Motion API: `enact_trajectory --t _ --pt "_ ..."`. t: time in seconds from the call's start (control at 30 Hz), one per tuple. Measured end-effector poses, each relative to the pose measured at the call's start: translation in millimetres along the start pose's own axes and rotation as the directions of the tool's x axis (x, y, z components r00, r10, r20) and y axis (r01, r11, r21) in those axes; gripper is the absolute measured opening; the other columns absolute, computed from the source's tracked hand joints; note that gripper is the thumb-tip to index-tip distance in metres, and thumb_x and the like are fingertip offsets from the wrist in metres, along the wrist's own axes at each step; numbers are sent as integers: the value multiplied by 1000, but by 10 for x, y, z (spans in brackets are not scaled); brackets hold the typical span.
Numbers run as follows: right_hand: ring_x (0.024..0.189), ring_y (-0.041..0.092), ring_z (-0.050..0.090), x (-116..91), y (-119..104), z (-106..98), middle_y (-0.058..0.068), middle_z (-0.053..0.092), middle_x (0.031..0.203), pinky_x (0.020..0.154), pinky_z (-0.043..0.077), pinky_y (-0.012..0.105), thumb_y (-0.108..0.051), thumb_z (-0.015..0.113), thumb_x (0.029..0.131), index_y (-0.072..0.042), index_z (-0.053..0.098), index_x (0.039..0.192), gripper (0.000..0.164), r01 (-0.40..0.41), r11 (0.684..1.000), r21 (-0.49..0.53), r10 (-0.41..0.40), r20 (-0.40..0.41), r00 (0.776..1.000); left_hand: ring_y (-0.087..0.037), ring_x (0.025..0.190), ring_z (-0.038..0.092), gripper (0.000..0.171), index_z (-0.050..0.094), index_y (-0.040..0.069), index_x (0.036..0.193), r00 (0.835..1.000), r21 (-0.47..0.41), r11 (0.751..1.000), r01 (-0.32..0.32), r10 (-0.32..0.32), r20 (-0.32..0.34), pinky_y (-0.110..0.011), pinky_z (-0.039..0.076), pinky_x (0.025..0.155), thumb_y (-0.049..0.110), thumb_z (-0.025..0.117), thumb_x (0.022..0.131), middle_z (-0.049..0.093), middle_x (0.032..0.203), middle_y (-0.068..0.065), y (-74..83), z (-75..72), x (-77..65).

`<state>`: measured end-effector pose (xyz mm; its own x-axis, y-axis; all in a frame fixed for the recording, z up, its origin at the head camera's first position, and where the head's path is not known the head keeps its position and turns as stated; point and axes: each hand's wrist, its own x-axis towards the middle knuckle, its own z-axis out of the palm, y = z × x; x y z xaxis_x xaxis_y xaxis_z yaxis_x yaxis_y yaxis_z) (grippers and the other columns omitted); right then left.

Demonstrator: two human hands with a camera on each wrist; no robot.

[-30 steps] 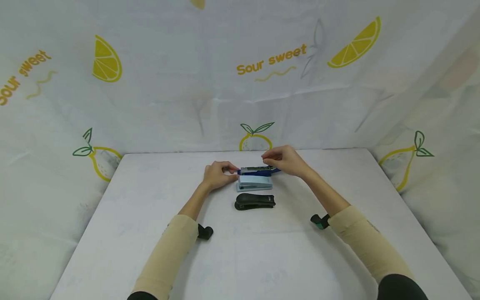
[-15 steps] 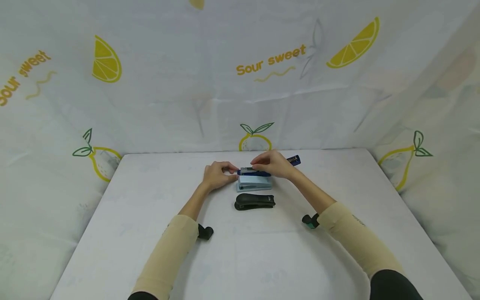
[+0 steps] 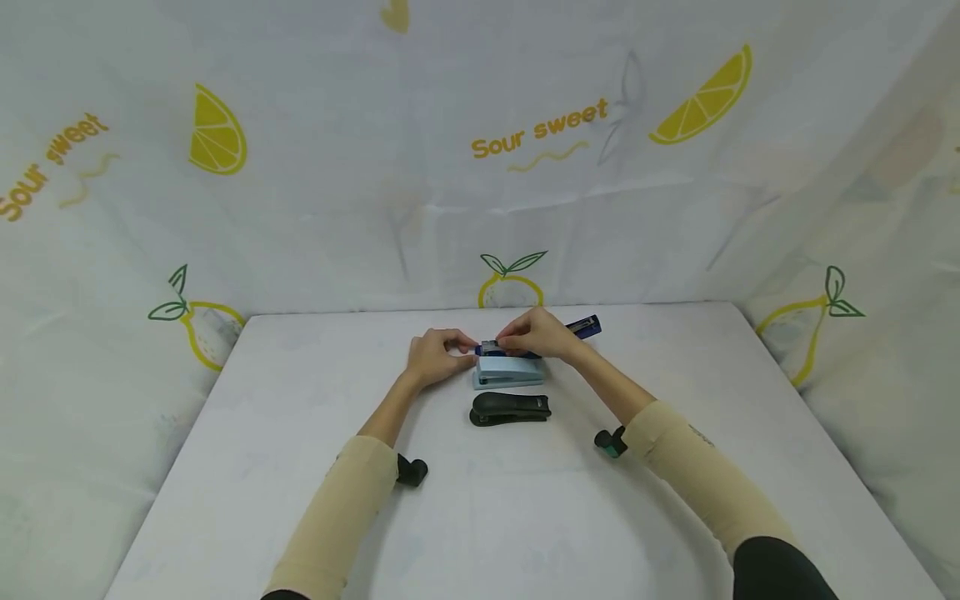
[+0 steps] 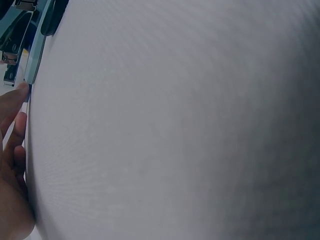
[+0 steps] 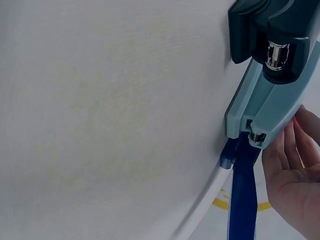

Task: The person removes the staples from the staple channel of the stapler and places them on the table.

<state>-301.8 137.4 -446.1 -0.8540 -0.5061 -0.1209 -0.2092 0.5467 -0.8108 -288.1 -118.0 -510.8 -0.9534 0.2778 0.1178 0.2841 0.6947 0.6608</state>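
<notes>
A blue stapler [image 3: 584, 327] lies in the far middle of the table, its top arm swung back to the right. My left hand [image 3: 437, 356] holds its left end between thumb and fingers. My right hand [image 3: 542, 335] is bent over the stapler's base, thumb and fingertips pinching at the staple channel; the fingers hide exactly what they pinch. Just in front lies a light blue stapler [image 3: 510, 371], close to the left thumb. In the right wrist view, the opened blue arm [image 5: 243, 200] hangs beyond the light blue stapler [image 5: 280, 110], beside the right hand [image 5: 300, 192].
A black stapler [image 3: 510, 408] lies nearest to me, in line with the other two. The white table [image 3: 480, 517] ends at a white cloth [image 3: 337, 225] printed with lemons. Both wrists carry small black mounts, the left mount [image 3: 412, 471] just above the tabletop.
My right hand has moved left along the blue stapler, from its hinge end toward its front, uncovering the swung-back arm. The left hand stays at the left end.
</notes>
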Motion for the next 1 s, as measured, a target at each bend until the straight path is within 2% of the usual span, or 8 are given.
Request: enact_trajectory --t 0.27,0.5,0.67,1.0 --pt "88 13 81 25 -30 -13 21 83 109 79 65 25 -10 71 105 7 79 118 24 -46 997 56 45 10 999 -14 88 58 23 84 25 111 1000 -3 1000 -13 13 -10 -35 30 85 38 83 91 77 94 3 -5 -6 17" --pt "78 4 76 46 -34 21 17 85 104 72 60 18 -13 72 104 4 81 115 22 -75 997 18 74 13 997 -13 84 56 22 84 24 109 1000 -7 1000 -8 8 -10 -34 31 84 36 84 91 77 93 3 7 2 3" --pt "73 3 73 65 -40 49 15 85 99 66 55 17 -13 73 103 4 82 113 22 -95 995 -1 95 16 995 -12 85 56 22 85 25 110 1000 -7 1000 -2 2 -4 -34 31 85 35 84 91 77 94 3 0 19 1" --pt "76 4 75 93 -111 40 16 85 101 71 60 19 -13 72 104 5 82 113 23 -146 989 12 145 47 988 -13 86 57 21 85 25 111 1000 -11 1000 0 -1 -8 -35 31 84 34 84 91 77 93 2 -8 11 5"
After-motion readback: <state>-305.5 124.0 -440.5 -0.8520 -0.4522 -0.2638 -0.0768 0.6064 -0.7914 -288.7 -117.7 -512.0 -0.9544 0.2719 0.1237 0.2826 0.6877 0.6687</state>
